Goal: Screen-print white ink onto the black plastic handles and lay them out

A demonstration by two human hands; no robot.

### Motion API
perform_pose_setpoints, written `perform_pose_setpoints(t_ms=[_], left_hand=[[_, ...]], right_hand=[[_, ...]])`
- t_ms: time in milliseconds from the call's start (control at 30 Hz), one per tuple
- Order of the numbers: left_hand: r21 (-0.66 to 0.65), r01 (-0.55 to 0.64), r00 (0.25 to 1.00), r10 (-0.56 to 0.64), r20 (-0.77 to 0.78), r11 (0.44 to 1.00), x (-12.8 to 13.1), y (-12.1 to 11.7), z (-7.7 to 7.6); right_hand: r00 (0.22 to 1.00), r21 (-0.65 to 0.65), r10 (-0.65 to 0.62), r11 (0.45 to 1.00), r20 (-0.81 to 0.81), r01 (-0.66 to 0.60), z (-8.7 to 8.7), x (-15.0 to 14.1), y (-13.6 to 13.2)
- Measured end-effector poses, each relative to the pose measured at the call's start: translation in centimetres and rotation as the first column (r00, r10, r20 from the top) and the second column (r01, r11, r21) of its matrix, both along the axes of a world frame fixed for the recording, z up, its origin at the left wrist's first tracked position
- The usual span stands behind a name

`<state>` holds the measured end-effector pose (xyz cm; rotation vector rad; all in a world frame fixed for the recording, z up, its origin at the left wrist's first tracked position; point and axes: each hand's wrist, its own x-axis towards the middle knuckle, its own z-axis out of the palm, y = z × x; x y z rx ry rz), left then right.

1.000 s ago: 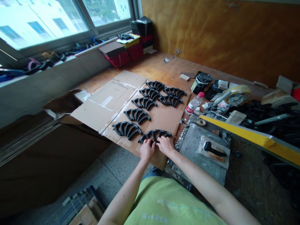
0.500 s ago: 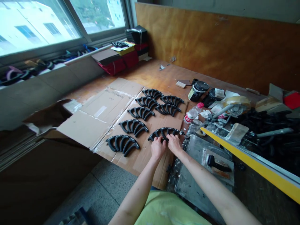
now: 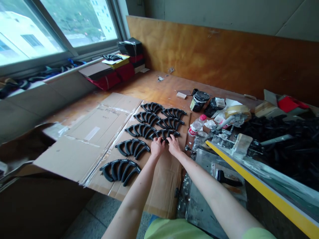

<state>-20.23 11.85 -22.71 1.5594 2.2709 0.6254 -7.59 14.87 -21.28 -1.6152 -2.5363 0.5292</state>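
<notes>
A fan-shaped row of curved black tube-like pieces [image 3: 164, 132] lies on a flattened cardboard sheet [image 3: 164, 186], close against the rows beside it. My left hand [image 3: 157, 147] has its fingers closed on the near side of that row. On its right part, my right hand [image 3: 174, 146] grips it too, fingers bent and partly hidden. Several similar black rows are laid out on the cardboard, among them one at the near left [image 3: 121, 170], one above it [image 3: 133, 147] and one behind the held row [image 3: 171, 122].
A plastic bottle with a pink cap [image 3: 196, 125] and black tubs [image 3: 199, 100] stand to the right. A yellow-edged frame [image 3: 249, 181] borders a heap of black pieces [image 3: 286, 149]. A single black piece [image 3: 228, 179] rests on a grey board. Red and black stacks [image 3: 109, 78] sit by the window.
Both hands have moved the held row away from me over the cardboard, up close to the other rows. The camera view has shifted, so the scene sits further left.
</notes>
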Motion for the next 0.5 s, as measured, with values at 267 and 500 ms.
perform_pose_setpoints(t_ms=[267, 500], left_hand=[[0.192, 0.06, 0.993, -0.078, 0.087, 0.98, 1.6, -6.0, 1.0], [0.116, 0.091, 0.801, -0.142, 0.582, 0.989, 6.8, -9.1, 7.4]], right_hand=[[0.959, 0.108, 0.114, 0.99, -0.26, -0.089, 3.7, 8.2, -7.5], [0.98, 0.307, -0.138, 0.935, -0.146, 0.178, 5.6, 24.8, -15.2]])
